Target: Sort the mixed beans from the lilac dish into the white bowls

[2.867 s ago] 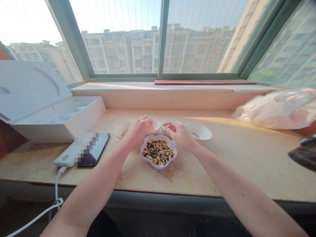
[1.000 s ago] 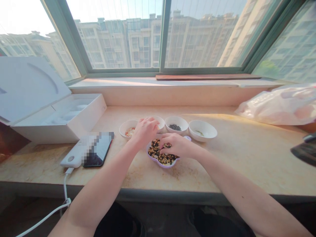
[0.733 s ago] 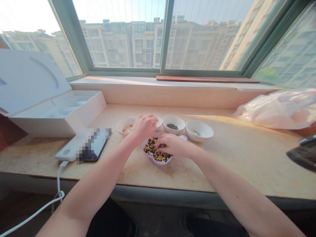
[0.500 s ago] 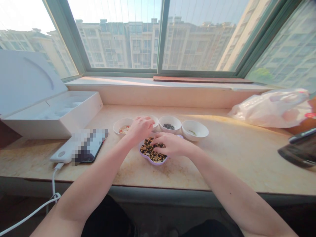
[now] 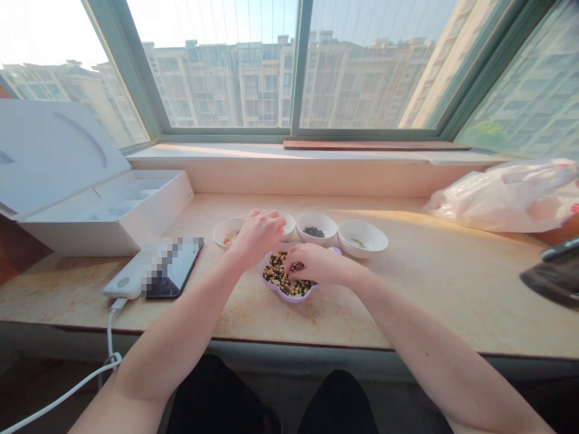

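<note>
A lilac flower-shaped bowl [image 5: 277, 292] of mixed yellow, dark and green beans sits on the stone sill in front of me. My right hand [image 5: 319, 264] rests in it, fingers curled and pinching among the beans. My left hand [image 5: 259, 234] hovers with fingers bunched over the second of several small white bowls behind it, hiding most of that bowl. The leftmost white bowl [image 5: 222, 230] holds pale and reddish bits. A third [image 5: 315, 224] holds dark beans, and the right one [image 5: 363, 238] a few green ones.
A power bank with a phone [image 5: 174, 271] on it lies left, its white cable [image 5: 67, 395] hanging off the edge. An open white box [image 5: 104, 211] stands at far left. A plastic bag [image 5: 506, 196] and a dark object [image 5: 549, 280] lie at right.
My right hand came back from the white bowls into the lilac bowl and keeps picking there. My left hand has stayed over the second white bowl. The view has shifted slightly.
</note>
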Available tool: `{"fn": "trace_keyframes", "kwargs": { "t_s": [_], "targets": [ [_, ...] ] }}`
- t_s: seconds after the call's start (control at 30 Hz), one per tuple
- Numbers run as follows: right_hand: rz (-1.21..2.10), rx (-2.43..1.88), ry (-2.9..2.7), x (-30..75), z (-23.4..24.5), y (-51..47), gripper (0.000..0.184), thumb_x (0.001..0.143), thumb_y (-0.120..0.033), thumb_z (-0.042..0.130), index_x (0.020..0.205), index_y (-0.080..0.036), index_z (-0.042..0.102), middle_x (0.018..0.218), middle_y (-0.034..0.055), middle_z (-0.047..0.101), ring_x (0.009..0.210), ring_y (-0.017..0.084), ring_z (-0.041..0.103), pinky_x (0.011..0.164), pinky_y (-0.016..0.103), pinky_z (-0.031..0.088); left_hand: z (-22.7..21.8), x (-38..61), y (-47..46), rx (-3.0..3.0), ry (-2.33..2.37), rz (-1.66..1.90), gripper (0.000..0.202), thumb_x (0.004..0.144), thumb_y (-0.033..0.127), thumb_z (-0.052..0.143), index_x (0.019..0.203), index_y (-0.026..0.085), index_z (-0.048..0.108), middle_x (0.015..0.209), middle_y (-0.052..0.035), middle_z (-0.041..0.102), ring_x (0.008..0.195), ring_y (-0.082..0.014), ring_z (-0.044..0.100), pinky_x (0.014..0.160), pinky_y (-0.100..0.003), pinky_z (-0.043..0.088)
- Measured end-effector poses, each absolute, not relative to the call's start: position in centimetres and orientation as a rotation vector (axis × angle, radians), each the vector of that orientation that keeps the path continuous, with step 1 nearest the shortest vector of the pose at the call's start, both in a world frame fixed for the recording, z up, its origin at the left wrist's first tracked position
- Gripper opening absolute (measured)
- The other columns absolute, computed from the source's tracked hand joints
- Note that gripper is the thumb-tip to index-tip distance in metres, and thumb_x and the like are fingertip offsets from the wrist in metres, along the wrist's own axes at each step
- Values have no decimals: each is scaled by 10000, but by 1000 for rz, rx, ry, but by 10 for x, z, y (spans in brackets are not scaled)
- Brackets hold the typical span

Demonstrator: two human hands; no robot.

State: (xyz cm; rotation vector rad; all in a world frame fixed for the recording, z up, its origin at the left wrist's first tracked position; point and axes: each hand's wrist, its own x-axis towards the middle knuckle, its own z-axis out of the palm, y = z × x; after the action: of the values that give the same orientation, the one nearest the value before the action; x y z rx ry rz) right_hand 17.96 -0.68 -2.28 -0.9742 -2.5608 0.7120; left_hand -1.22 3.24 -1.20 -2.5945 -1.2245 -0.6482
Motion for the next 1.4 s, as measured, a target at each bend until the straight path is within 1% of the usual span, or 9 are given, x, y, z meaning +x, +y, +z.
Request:
{"fn": "trace_keyframes", "kwargs": {
  "t_s": [0.1, 0.33, 0.53, 0.73, 0.87, 0.97, 1.13, 1.27, 1.4],
  "targets": [
    [672, -998, -2627, 181, -20, -6, 160, 800, -117, 691, 797, -241, 793, 1024, 48, 774, 902, 257, 686, 843, 392, 531, -10, -13, 32, -2595, -1209, -633, 270, 982, 155, 493, 892, 169, 747, 956, -94, 737, 915, -242, 671, 876, -394, 426],
    [668, -1073, -2579, 184, -19, -5, 164, 806, -114, 690, 820, -235, 799, 939, 42, 788, 844, 249, 703, 824, 383, 537, -6, -10, 26, -2603, -1203, -606, 246, 959, 136, 522, 803, 167, 710, 941, -97, 726, 884, -237, 659, 857, -388, 427],
    [683, -987, -2583, 186, -20, -3, 134, 870, -219, 709, 862, -269, 834, 1023, 44, 791, 890, 260, 708, 873, 402, 531, -10, -13, 31, -2606, -1220, -628, 255, 975, 159, 504, 876, 171, 738, 950, -95, 730, 919, -243, 669, 868, -389, 435],
    [574, -929, -2701, 188, -21, 2, 186, 940, -277, 662, 938, -243, 845, 962, 67, 769, 904, 235, 687, 863, 376, 534, -11, -20, 36, -2613, -1310, -594, 309, 967, 147, 485, 781, 170, 730, 894, -92, 724, 838, -231, 683, 794, -358, 467],
    [603, -934, -2490, 190, -22, 2, 204, 943, -316, 662, 927, -204, 832, 902, 64, 762, 815, 193, 652, 782, 330, 506, -14, -15, 33, -2685, -1334, -836, 272, 967, 154, 511, 921, 191, 776, 962, -74, 752, 854, -207, 699, 816, -327, 513],
    [724, -1023, -2154, 195, -20, 4, 323, 923, -468, 674, 916, -179, 820, 753, 27, 699, 698, 158, 573, 663, 293, 440, -17, -8, 29, -2807, -1172, -1081, 260, 977, 153, 528, 1077, 208, 761, 1069, -58, 760, 946, -184, 708, 881, -311, 536],
    [1072, -1066, -1813, 203, -16, 8, 552, 830, -687, 686, 858, -144, 779, 568, -58, 395, 545, 93, 296, 521, 268, 213, -20, -2, 23, -2937, -909, -1231, 285, 937, 106, 603, 1176, 203, 722, 1049, -46, 734, 902, -141, 691, 864, -277, 545],
    [1164, -1018, -1741, 201, -18, 9, 560, 792, -717, 710, 769, -159, 733, 600, -51, 387, 572, 97, 270, 533, 272, 210, -21, -1, 24, -2924, -907, -1326, 155, 986, 209, 628, 1093, 209, 740, 1036, -37, 720, 883, -121, 678, 838, -258, 551],
    [1216, -957, -1722, 199, -21, 9, 582, 782, -749, 703, 689, -176, 671, 610, -44, 412, 587, 107, 310, 545, 268, 259, -21, 0, 22, -2903, -953, -1400, 141, 999, 235, 622, 956, 206, 753, 1016, -40, 716, 913, -132, 678, 823, -264, 550]
  ]
}}
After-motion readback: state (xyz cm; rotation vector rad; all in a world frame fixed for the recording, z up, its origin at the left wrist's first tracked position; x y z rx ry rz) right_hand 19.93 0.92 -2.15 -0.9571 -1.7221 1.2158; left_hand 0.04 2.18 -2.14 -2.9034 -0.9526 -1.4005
